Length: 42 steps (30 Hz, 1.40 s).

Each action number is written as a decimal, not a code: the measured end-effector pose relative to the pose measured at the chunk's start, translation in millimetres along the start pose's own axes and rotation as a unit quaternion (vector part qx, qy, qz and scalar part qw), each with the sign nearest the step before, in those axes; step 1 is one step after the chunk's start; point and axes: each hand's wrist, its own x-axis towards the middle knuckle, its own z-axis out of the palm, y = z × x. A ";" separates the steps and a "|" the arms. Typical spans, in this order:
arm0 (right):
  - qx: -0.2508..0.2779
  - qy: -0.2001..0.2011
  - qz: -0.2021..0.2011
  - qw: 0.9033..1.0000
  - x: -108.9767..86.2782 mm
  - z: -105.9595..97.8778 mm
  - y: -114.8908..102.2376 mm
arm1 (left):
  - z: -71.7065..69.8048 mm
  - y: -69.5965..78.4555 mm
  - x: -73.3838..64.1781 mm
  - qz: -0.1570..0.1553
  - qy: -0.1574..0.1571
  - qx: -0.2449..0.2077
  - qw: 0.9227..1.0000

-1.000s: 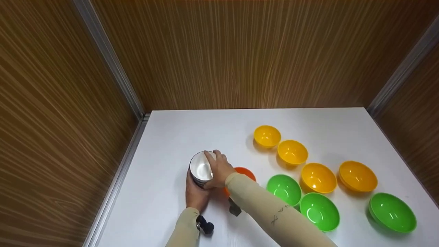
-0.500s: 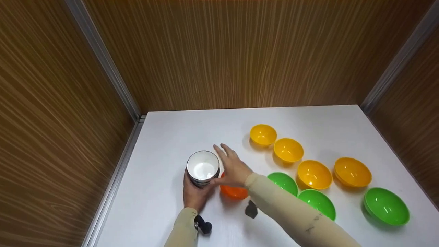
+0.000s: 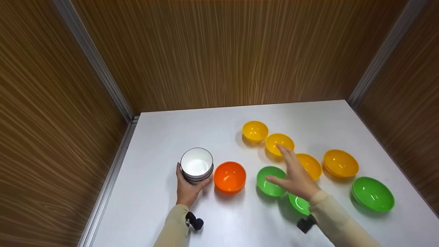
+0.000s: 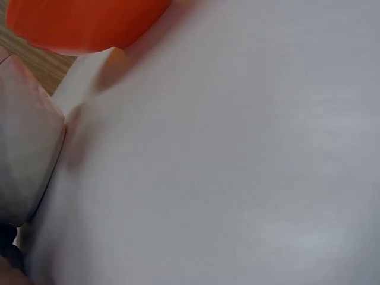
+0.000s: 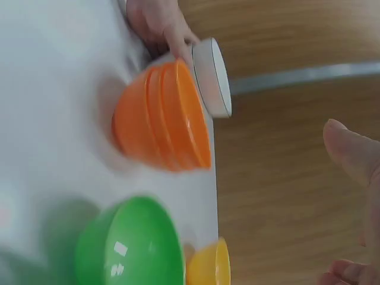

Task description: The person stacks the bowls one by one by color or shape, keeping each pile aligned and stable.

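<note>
My left hand (image 3: 188,192) grips a stack of white bowls (image 3: 196,163) with dark rims, fingers and thumb round its lower side. In the left wrist view the side of a white bowl (image 4: 27,136) shows at the left edge. Just right of it stand nested orange bowls (image 3: 229,177); the right wrist view shows several rims in that orange stack (image 5: 160,119). My right hand (image 3: 297,178) holds nothing, its fingers spread above the green bowls (image 3: 269,187) and yellow bowls (image 3: 310,166). It partly hides a green bowl and a yellow one.
Two more yellow bowls (image 3: 255,131) lie in a diagonal row toward the back. Farther right sit an orange-yellow bowl (image 3: 340,164) and a large green bowl (image 3: 373,194). Wood-grain walls (image 3: 212,51) enclose the white table (image 3: 164,133) at the back and sides.
My right hand has left the white bowls and moved right, over the green and yellow bowls, uncovering the orange stack. My left hand still holds the white stack. The head view has shifted slightly.
</note>
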 end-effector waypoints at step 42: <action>0.159 0.008 0.293 0.943 -117.7 -35.4 123.3 | 140.5 76.1 -114.4 0.141 -0.237 0.122 0.954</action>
